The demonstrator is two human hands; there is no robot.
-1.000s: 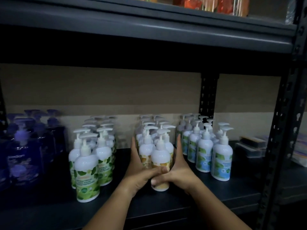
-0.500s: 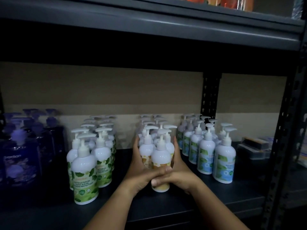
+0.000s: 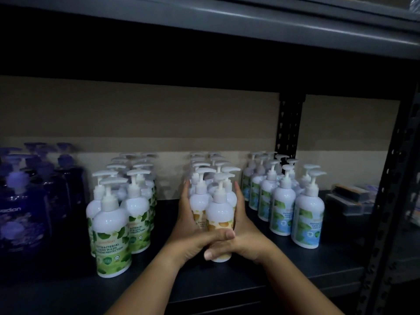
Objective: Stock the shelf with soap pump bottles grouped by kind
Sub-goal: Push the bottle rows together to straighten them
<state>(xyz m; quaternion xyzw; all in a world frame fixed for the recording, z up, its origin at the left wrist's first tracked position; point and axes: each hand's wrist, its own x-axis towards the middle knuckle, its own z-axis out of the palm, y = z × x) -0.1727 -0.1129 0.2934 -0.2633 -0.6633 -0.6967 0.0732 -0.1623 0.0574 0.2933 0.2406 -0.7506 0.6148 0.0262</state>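
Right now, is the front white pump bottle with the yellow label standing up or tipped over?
Standing up. The yellow-label bottle has its pump on top, base on the shelf.

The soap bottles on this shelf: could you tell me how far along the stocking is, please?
Mostly done, it seems. Four groups stand sorted: dark blue bottles, green-label bottles, orange-label bottles and blue-label bottles. In hand: the left hand and right hand cup the orange-label group from both sides, squaring it up. Left: possibly tidying the other rows; no unsorted bottles are in view.
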